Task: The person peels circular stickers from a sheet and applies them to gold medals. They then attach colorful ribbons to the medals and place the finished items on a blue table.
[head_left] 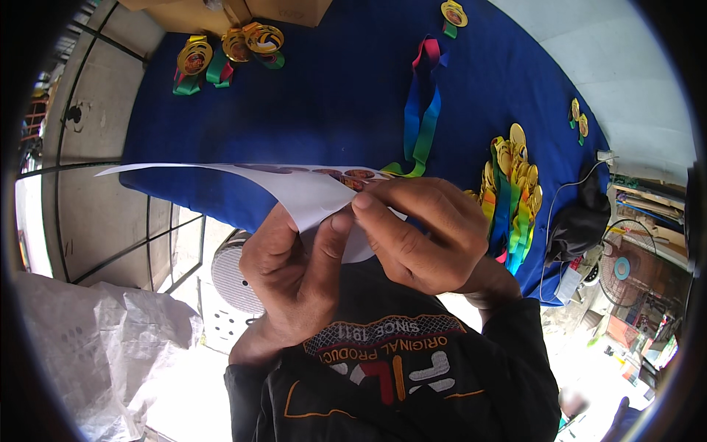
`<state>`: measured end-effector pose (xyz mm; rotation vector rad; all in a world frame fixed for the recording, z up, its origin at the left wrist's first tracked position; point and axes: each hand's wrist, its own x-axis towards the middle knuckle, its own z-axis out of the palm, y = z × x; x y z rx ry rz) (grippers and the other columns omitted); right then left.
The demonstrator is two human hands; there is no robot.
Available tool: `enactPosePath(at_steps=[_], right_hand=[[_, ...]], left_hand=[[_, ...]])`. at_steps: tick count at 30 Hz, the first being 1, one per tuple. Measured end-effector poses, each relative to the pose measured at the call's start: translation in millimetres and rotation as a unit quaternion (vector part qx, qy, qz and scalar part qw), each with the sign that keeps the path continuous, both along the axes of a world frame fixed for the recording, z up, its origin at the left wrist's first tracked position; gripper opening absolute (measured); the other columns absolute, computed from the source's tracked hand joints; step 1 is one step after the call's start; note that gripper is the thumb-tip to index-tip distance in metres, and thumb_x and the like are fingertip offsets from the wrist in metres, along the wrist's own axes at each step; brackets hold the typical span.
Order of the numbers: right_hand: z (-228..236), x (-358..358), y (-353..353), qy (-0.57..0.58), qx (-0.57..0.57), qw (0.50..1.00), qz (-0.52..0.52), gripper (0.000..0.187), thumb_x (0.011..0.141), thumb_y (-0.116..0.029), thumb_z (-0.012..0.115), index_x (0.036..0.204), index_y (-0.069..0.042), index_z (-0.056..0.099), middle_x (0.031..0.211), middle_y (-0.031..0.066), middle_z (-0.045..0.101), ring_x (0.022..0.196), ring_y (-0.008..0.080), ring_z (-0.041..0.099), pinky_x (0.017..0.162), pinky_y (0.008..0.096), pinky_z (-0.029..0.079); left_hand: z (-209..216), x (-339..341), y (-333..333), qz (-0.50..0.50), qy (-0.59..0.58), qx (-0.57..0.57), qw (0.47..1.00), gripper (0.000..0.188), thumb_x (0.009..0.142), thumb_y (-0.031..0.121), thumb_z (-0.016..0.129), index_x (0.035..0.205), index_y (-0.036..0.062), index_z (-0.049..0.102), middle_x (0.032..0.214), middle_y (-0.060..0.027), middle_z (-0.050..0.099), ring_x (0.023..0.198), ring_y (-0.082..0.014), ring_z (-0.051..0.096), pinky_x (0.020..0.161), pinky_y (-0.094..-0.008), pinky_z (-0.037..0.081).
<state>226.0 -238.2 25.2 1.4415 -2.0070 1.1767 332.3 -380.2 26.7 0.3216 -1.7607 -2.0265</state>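
Observation:
Both of my hands are raised in front of my chest at a white sticker sheet (291, 193) with round, dark orange printed pictures on its upper face. My left hand (291, 283) grips the sheet's near edge between thumb and fingers, and the paper bends upward there. The thumb and index finger of my right hand (431, 236) are pinched together at the sheet's corner, close to the left thumb. Whether a single sticker is between them is hidden. Just beyond my right hand, a blue, green and pink medal ribbon (421, 125) lies stretched out on the table.
A blue cloth (317, 96) covers the table. Several gold medals (236, 46) lie at the far left by a cardboard box (294, 11). A heap of gold medals (515, 158) with ribbons sits at right, and one medal (454, 13) lies far off. A fan (626, 269) stands at right.

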Motion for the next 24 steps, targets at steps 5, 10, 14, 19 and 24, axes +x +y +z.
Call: enactPosePath(at_steps=[5, 10, 14, 19, 24], right_hand=[[-1.2, 1.9, 1.3, 0.019, 0.000, 1.000, -0.003, 0.042, 0.075, 0.005, 0.079, 0.117, 0.000, 0.074, 0.100, 0.0145, 0.072, 0.083, 0.0245, 0.076, 0.061, 0.0300, 0.063], [-5.2, 4.2, 0.8, 0.024, 0.005, 1.000, -0.009, 0.039, 0.077, 0.006, 0.077, 0.116, 0.001, 0.074, 0.100, 0.0162, 0.072, 0.084, 0.0260, 0.077, 0.062, 0.0308, 0.064], [-9.4, 7.4, 0.4, 0.032, 0.004, 0.999, -0.022, 0.038, 0.076, -0.002, 0.077, 0.114, 0.001, 0.075, 0.103, 0.0172, 0.071, 0.084, 0.0270, 0.076, 0.064, 0.0338, 0.064], [-11.9, 12.1, 2.3, 0.026, -0.005, 0.999, -0.030, 0.040, 0.075, -0.006, 0.078, 0.114, 0.001, 0.075, 0.105, 0.0178, 0.070, 0.085, 0.0278, 0.076, 0.064, 0.0345, 0.064], [-9.3, 13.2, 3.2, 0.015, -0.003, 1.000, -0.023, 0.036, 0.077, 0.007, 0.075, 0.113, 0.004, 0.075, 0.102, 0.0201, 0.072, 0.084, 0.0266, 0.077, 0.064, 0.0306, 0.064]], left_hand=[[3.4, 2.2, 1.1, 0.000, -0.023, -0.003, 1.000, 0.020, 0.097, -0.001, 0.069, 0.116, -0.0054, 0.071, 0.106, -0.0115, 0.075, 0.098, -0.0147, 0.069, 0.092, -0.0275, 0.051], [5.3, 3.4, 1.8, 0.001, -0.032, 0.016, 0.999, 0.021, 0.097, 0.001, 0.070, 0.117, -0.0043, 0.071, 0.107, -0.0103, 0.076, 0.098, -0.0142, 0.069, 0.094, -0.0277, 0.050], [5.3, 4.3, 1.1, -0.004, -0.041, 0.007, 0.999, 0.022, 0.097, 0.000, 0.069, 0.119, -0.0050, 0.070, 0.108, -0.0106, 0.076, 0.099, -0.0141, 0.068, 0.094, -0.0274, 0.050], [2.4, 4.6, 2.6, -0.009, -0.015, -0.037, 0.999, 0.018, 0.096, -0.006, 0.066, 0.115, -0.0070, 0.069, 0.103, -0.0118, 0.073, 0.090, -0.0117, 0.067, 0.077, -0.0228, 0.051], [1.7, 5.4, 3.3, -0.011, -0.023, -0.020, 0.999, 0.017, 0.097, -0.005, 0.066, 0.114, -0.0059, 0.069, 0.103, -0.0106, 0.072, 0.090, -0.0108, 0.066, 0.077, -0.0222, 0.050]])
